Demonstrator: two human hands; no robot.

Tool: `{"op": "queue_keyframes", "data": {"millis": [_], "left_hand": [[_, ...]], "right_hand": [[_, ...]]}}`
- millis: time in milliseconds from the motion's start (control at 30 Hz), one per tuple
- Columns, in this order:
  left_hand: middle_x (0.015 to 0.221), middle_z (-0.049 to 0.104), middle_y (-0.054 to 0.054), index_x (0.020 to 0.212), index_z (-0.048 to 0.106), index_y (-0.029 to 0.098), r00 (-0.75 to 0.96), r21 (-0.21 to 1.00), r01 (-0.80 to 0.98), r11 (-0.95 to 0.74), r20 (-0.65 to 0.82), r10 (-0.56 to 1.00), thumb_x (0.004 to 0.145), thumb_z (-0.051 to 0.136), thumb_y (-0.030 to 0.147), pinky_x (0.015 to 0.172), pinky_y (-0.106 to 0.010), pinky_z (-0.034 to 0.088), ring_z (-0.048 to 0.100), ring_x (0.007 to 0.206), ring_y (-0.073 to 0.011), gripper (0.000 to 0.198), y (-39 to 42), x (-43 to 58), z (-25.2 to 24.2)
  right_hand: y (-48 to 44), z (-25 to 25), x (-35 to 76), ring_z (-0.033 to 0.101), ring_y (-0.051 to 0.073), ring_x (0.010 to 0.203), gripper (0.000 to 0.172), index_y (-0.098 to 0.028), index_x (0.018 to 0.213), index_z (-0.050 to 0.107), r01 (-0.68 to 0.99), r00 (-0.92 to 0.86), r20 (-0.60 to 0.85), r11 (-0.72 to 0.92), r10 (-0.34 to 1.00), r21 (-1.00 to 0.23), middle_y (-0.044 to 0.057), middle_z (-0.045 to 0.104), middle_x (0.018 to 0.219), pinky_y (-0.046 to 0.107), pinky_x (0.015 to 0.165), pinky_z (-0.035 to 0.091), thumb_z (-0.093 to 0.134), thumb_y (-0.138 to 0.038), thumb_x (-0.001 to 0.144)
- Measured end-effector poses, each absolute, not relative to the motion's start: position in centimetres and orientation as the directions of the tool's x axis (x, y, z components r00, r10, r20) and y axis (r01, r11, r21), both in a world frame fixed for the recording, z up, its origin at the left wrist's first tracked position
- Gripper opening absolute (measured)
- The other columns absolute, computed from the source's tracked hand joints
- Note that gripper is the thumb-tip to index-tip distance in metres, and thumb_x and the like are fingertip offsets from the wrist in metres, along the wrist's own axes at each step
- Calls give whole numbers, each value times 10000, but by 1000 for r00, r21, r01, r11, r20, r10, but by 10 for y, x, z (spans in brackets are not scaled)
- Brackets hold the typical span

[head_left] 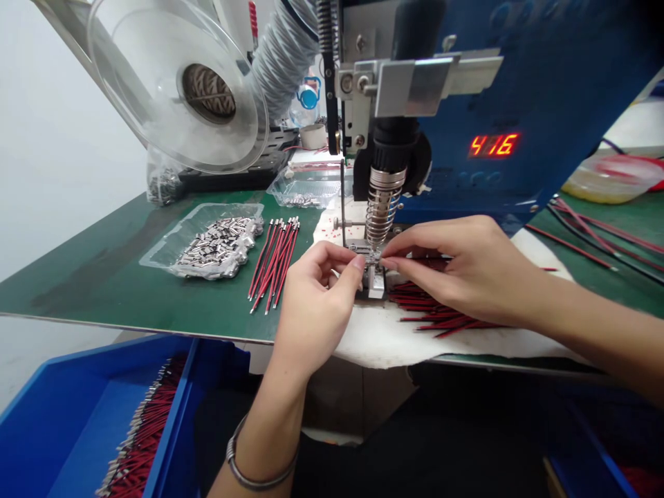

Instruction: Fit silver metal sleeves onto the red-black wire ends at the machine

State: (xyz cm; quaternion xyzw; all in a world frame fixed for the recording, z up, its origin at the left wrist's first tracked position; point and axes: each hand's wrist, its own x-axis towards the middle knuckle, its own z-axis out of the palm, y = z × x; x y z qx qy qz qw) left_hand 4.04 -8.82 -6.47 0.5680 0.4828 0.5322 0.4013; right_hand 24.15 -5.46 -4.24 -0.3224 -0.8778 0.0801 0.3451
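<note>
My left hand point(324, 294) is closed in a pinch at the left side of a small metal fixture point(376, 282); what lies between its fingertips is too small to make out. From the right, my right hand point(461, 266) pinches a red and black wire point(436, 263) at the same fixture, and the wire runs back beneath the hand. Just above the fingertips stands the soldering machine's spring-wrapped tip point(384, 204). A pile of red and black wires point(440, 315) lies under my right hand. Left of my left hand is a bundle of wires with metal connectors on their ends point(277, 259).
A clear tray of metal connectors point(218, 242) sits on the green table point(93, 270), with another clear tray point(303, 187) behind. A fume hood point(171, 83) hangs at upper left. The blue machine body point(482, 187) displays 416. Below, a blue bin point(77, 415) holds wires.
</note>
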Motion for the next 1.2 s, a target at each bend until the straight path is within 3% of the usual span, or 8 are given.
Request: {"op": "queue_keyframes", "data": {"millis": [267,700,1100,1200], "left_hand": [[670,617,37,811,645,179,-41,968,139,-208,215,976,879,750,271,525,-230,363,471,554,-82,155,-87,41,-64],[677,618,35,812,640,177,-39,966,133,-222,229,973,892,740,255,564,-222,393,511,602,-88,150,-88,41,-63],[679,634,30,814,654,182,-36,967,148,-207,214,976,896,749,278,574,-239,423,539,607,-99,158,-88,42,-63],[710,651,31,866,678,202,-179,938,210,-277,316,932,928,734,285,577,-245,439,560,631,-100,118,-100,46,-64]], "right_hand": [[-56,-40,241,692,185,661,136,-215,914,776,499,-561,530,771,636,-396,33,801,823,323,650,514,661,-242,981],[-52,-43,244,662,184,671,148,-249,910,696,477,-663,543,850,516,-226,35,755,826,313,625,486,584,-200,993],[-55,-40,240,600,147,556,114,-221,905,762,528,-539,459,708,706,-470,-5,750,739,310,565,468,682,-261,976],[-55,-40,241,606,151,557,119,-222,892,754,525,-541,456,708,706,-472,-1,755,741,311,565,478,676,-259,975]]}}
